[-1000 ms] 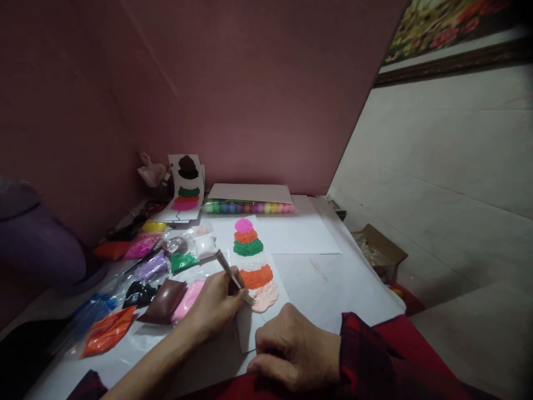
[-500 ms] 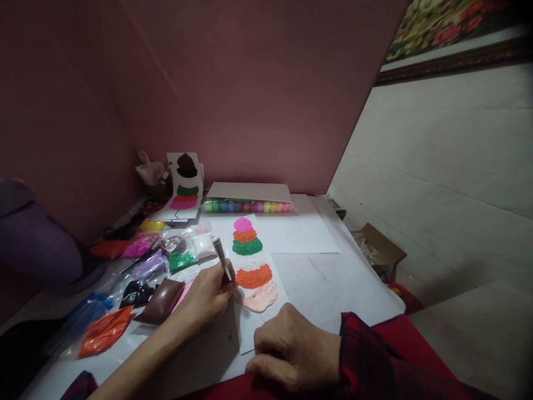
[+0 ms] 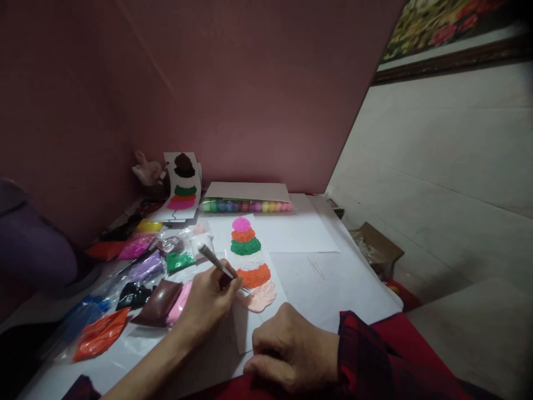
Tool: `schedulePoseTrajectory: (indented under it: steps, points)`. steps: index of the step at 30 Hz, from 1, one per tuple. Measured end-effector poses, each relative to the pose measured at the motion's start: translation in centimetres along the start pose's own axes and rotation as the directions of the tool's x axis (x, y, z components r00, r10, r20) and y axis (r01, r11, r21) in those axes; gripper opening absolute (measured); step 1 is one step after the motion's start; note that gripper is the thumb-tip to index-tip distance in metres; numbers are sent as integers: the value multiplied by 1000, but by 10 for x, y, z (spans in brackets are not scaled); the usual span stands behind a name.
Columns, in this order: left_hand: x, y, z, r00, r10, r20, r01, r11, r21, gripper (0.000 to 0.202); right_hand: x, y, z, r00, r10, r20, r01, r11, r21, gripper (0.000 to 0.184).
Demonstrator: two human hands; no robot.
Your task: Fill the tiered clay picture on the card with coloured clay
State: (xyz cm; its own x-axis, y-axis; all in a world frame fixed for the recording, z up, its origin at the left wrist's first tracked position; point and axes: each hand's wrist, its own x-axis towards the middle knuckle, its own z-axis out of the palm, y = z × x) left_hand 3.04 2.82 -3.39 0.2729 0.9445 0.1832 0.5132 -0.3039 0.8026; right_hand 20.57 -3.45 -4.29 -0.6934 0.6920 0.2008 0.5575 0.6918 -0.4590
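My left hand (image 3: pixel 214 294) pinches a slim silver fork (image 3: pixel 216 260), its handle leaning up to the left. The fork's tines touch or hover just over the left side of a peach clay layer (image 3: pixel 262 297); exact contact is hard to tell. That layer is the lowest of a stack of ridged clay on a white paper strip (image 3: pixel 245 333). Above it come orange clay (image 3: pixel 255 275), white, green (image 3: pixel 245 246), orange and a pink top (image 3: pixel 241 224). My right hand (image 3: pixel 291 350) rests as a loose fist at the strip's lower right edge, with its palm hidden.
Bags of coloured clay, including brown (image 3: pixel 160 303) and orange (image 3: pixel 102 333), crowd the left. A similar clay picture (image 3: pixel 183 189) leans at the back beside a pack of coloured balls (image 3: pixel 250 206). Toothpicks (image 3: pixel 316 268) lie right of the strip. A purple object (image 3: pixel 37 239) stands far left.
The fork has tipped from nearly upright to a lower slant, its handle swinging left and its tines coming to the peach layer. My left hand shifted slightly right; my right hand stayed put.
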Motion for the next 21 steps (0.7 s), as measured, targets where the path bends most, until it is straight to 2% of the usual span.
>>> schedulePoseTrajectory:
  steps: [4, 7, 12, 21]
  points:
    - [-3, -3, 11, 994, -3, 110, 15, 994, -106, 12, 0, 1, 1, 1000, 11, 9, -11, 1000, -3, 32]
    - [-2, -3, 11, 986, 32, 163, -17, 996, -93, 10, -2, 2, 3, 1000, 3, 4, -3, 1000, -1, 33]
    - [6, -9, 7, 986, 98, 138, -98, 995, -9, 7, -3, 2, 4, 1000, -2, -2, 2, 1000, -11, 32]
    - [14, -15, -2, 994, 32, 103, -41, 996, 82, 5, -1, 0, 1, 1000, 2, 12, -1, 1000, -30, 29]
